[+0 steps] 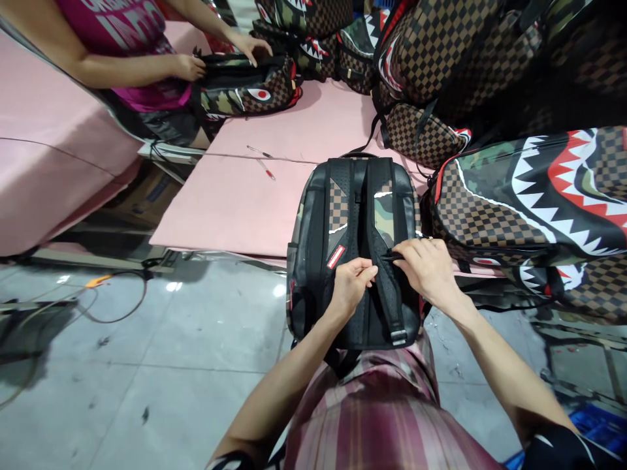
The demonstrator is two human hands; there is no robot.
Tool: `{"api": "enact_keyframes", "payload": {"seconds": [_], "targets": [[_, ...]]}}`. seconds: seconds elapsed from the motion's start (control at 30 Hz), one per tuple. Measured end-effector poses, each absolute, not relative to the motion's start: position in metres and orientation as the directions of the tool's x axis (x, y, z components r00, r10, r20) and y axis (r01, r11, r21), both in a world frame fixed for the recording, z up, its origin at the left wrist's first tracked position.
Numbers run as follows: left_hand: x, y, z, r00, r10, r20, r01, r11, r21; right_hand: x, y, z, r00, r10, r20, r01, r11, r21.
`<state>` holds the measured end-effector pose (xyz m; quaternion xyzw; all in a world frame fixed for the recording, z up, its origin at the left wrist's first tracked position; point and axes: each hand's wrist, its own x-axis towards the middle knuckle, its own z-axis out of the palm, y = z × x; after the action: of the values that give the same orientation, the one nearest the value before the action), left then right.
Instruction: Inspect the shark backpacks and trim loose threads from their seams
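A black backpack (313, 215) with camouflage and brown check patches on its shoulder straps lies back side up in front of me, over the table's edge and close to my lap. My left hand (353, 282) is pinched shut above the middle of the back panel; whatever is between its fingertips is too small to make out. At the right shoulder strap (392, 300), my right hand (425, 267) is closed on a small dark object (390, 256) whose tip points toward my left fingers. A red label (336, 257) shows on the left strap.
Several patterned bags (533, 196) are piled to the right and at the back. Two pens (266, 170) lie on the pink table (220, 202). Across the table, another person's hands (249, 49) are at an opened bag (245, 88). A cable (142, 294) loops above the floor.
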<state>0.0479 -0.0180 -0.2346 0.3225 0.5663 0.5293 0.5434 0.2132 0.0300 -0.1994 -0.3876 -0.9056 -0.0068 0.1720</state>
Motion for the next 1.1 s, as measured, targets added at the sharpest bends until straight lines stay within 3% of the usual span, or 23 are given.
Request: {"api": "enact_keyframes", "payload": {"seconds": [0.2,0.4,0.57,0.73,0.8,0.9,1.0,1.1], "targets": [[0.048,-0.018,-0.238,-0.203,0.946,-0.252,-0.166,0.220,0.961,0.204,0.036,-0.192,-0.764,0.568,0.305,0.617,0.782,0.089],[0.048,-0.018,-0.241,-0.202,0.948,-0.247,-0.107,0.230,0.967,0.204,0.044,-0.186,-0.834,0.498,0.239,0.531,0.842,0.095],[0.045,-0.018,-0.243,-0.173,0.960,-0.218,-0.053,0.212,0.976,0.207,0.063,-0.182,-0.864,0.472,0.173,0.440,0.877,-0.194],[0.045,-0.019,-0.244,-0.171,0.958,-0.231,-0.061,0.223,0.973,0.210,0.082,-0.194,-0.883,0.461,0.082,0.361,0.783,-0.507],[0.046,-0.019,-0.245,-0.166,0.961,-0.221,-0.054,0.215,0.975,0.211,0.086,-0.204,-0.876,0.482,0.019,0.337,0.640,-0.691],[0.047,-0.019,-0.249,-0.178,0.962,-0.206,-0.025,0.205,0.978,0.212,0.085,-0.218,-0.828,0.555,-0.079,0.290,0.303,-0.908],[0.047,-0.021,-0.255,-0.247,0.955,-0.165,0.071,0.187,0.980,0.210,0.075,-0.221,-0.743,0.663,-0.092,0.171,0.055,-0.984],[0.046,-0.024,-0.260,-0.251,0.963,-0.101,0.157,0.144,0.977,0.210,0.065,-0.213,-0.665,0.743,-0.071,0.064,-0.038,-0.997]]}}
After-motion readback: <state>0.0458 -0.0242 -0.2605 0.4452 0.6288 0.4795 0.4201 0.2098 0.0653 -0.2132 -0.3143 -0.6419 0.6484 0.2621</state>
